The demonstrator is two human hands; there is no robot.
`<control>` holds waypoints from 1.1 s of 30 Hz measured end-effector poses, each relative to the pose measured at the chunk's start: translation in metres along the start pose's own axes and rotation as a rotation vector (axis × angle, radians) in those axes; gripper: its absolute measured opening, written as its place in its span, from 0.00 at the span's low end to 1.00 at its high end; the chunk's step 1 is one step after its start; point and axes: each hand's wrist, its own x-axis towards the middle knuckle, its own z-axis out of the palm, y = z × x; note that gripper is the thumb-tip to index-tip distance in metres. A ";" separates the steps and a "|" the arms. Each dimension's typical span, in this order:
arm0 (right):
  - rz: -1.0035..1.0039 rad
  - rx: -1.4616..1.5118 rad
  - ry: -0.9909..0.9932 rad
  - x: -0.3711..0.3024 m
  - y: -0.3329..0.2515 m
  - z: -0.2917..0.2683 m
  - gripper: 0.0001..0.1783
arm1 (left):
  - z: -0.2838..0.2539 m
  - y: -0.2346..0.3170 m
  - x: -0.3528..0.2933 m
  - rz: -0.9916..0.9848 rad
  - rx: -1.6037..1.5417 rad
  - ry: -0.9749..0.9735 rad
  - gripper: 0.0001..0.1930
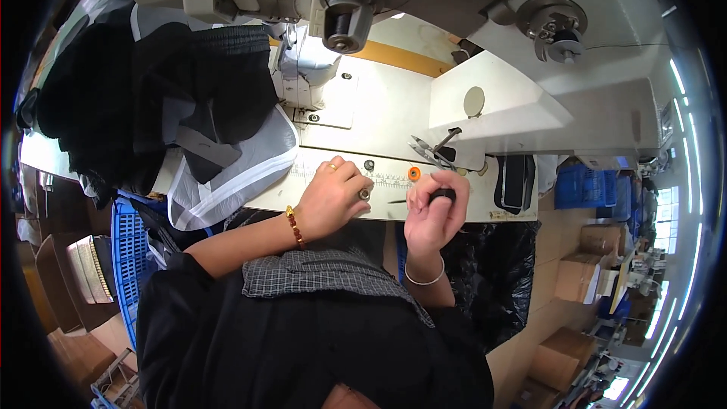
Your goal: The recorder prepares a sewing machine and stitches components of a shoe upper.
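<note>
My left hand, with a beaded bracelet at the wrist, is closed with a small round metal part at its fingertips, which looks like a bobbin case. Facing it, my right hand grips the black handle of a screwdriver. The thin dark shaft points left toward the metal part, with a gap between. Just beyond my hands, a small dark bobbin-like piece and an orange ring-shaped piece lie on the sewing table. Metal snips rest behind them.
The sewing machine spans the far side overhead. Black garments and a white-edged grey piece heap at left. A black phone-like object lies at right. Blue baskets and cardboard boxes stand around.
</note>
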 end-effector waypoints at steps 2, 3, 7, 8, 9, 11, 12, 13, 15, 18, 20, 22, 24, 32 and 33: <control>0.113 0.314 0.066 0.002 0.006 0.004 0.16 | -0.001 -0.002 -0.002 -0.011 -0.025 -0.002 0.19; 0.115 0.312 0.062 0.005 0.008 0.006 0.16 | -0.001 -0.002 -0.002 -0.013 -0.028 0.001 0.19; 0.083 0.292 0.056 0.012 0.012 0.017 0.18 | 0.000 -0.007 -0.003 -0.013 -0.058 0.002 0.18; 0.065 0.259 0.055 0.012 0.013 0.019 0.17 | 0.001 -0.008 -0.003 -0.007 -0.064 -0.004 0.18; 0.068 0.258 0.052 0.011 0.011 0.019 0.17 | 0.001 -0.008 -0.003 -0.010 -0.066 -0.001 0.18; 0.081 0.199 -0.042 0.007 0.007 0.017 0.13 | 0.000 -0.008 -0.003 -0.010 -0.065 0.000 0.17; 0.082 0.199 -0.042 0.005 0.008 0.017 0.13 | 0.000 -0.007 -0.003 -0.011 -0.066 0.000 0.17; 0.098 0.104 -0.011 0.003 0.009 0.017 0.17 | 0.000 -0.006 -0.002 -0.020 -0.055 -0.009 0.17; 0.115 0.008 0.019 0.003 0.010 0.018 0.21 | -0.002 -0.004 -0.002 -0.030 -0.044 -0.018 0.17; 0.119 0.125 0.104 0.009 0.003 0.027 0.17 | -0.002 -0.004 -0.001 -0.021 -0.065 0.003 0.16; 0.076 0.091 0.098 0.008 0.004 0.032 0.18 | 0.000 -0.007 -0.002 -0.001 -0.073 0.020 0.15; 0.036 0.053 0.091 0.006 0.004 0.030 0.19 | -0.001 -0.007 -0.003 0.004 -0.075 0.018 0.15; 0.085 0.057 0.021 0.003 0.005 0.023 0.22 | 0.000 -0.007 -0.003 0.008 -0.075 0.016 0.14; 0.104 0.332 -0.002 0.005 0.018 0.020 0.22 | 0.000 -0.007 -0.002 -0.014 -0.101 0.013 0.12; 0.133 0.341 -0.015 0.005 0.021 0.020 0.23 | 0.001 -0.008 -0.002 -0.015 -0.100 0.016 0.12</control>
